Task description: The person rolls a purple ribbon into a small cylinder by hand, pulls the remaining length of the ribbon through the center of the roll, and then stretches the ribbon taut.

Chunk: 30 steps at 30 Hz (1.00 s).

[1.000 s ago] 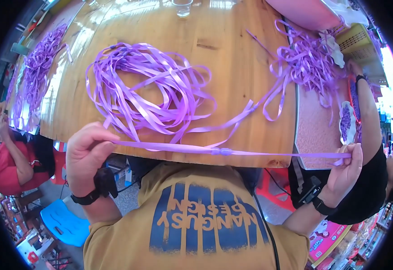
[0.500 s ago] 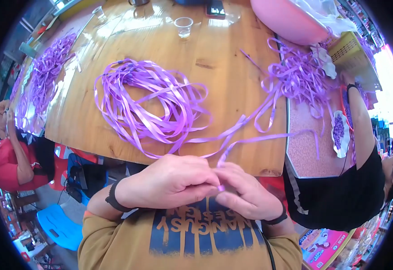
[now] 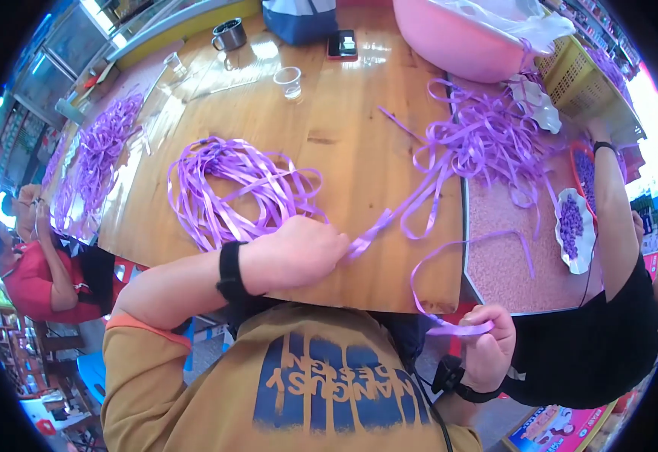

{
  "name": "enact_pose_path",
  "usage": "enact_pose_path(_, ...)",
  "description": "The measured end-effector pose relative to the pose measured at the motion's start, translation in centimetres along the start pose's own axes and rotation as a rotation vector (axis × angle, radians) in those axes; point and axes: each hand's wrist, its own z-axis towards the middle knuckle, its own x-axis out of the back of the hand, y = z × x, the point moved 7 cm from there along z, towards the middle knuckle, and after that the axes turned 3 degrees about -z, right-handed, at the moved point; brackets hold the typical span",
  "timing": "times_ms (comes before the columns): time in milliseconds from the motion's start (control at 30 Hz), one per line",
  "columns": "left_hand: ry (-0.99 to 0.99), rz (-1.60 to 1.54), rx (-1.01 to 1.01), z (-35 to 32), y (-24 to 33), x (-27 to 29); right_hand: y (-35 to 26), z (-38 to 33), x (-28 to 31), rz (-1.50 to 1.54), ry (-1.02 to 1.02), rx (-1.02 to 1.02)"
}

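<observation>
My left hand (image 3: 293,252) is closed at the table's front edge, beside a coil of shiny purple ribbon (image 3: 227,190). A purple strand (image 3: 374,233) comes out at its fingertips and runs up to the right. Past the table's front right corner, my right hand (image 3: 489,346) pinches a short flat length of purple ribbon (image 3: 459,329). From there a thin strand (image 3: 413,282) curves up over the table and toward the right-hand surface. A looser tangle of purple ribbon (image 3: 487,143) lies at the right, across the wooden table's edge. The left fingertips are partly hidden.
A pink basin (image 3: 449,45) and a yellow basket (image 3: 581,79) stand at the back right. Small purple pieces lie in a white dish (image 3: 572,233). A clear cup (image 3: 288,81), metal mug (image 3: 229,35) and phone (image 3: 342,45) are farther back. Other people sit at both sides.
My hands were together in front of my chest and have separated. The left moved up onto the table beside the coil; the right moved right and down with ribbon in its fingers.
</observation>
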Motion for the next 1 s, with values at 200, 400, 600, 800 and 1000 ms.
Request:
enact_pose_path(200, 0.109, -0.611, 0.074, 7.1, -1.9, 5.7, 1.2, -0.1, 1.7, 0.055, -0.013, -0.052)
enact_pose_path(400, 0.924, -0.618, 0.02, 7.0, -11.5, 12.8, 2.4, 0.1, 0.9, 0.115, 0.006, -0.144)
enact_pose_path(600, 0.741, -0.063, 0.483, 4.5, -21.9, 13.5, 5.3, 1.0, -0.5, 0.079, -0.001, -0.299)
enact_pose_path(800, 0.664, -0.019, 0.701, 4.7, -24.8, 10.5, 5.8, 1.4, -0.5, 0.122, 0.098, -0.367)
enact_pose_path(1000, 0.608, 0.006, 0.706, 7.8, -25.9, 9.6, 6.1, 1.7, -0.2, 0.176, 0.098, -0.321)
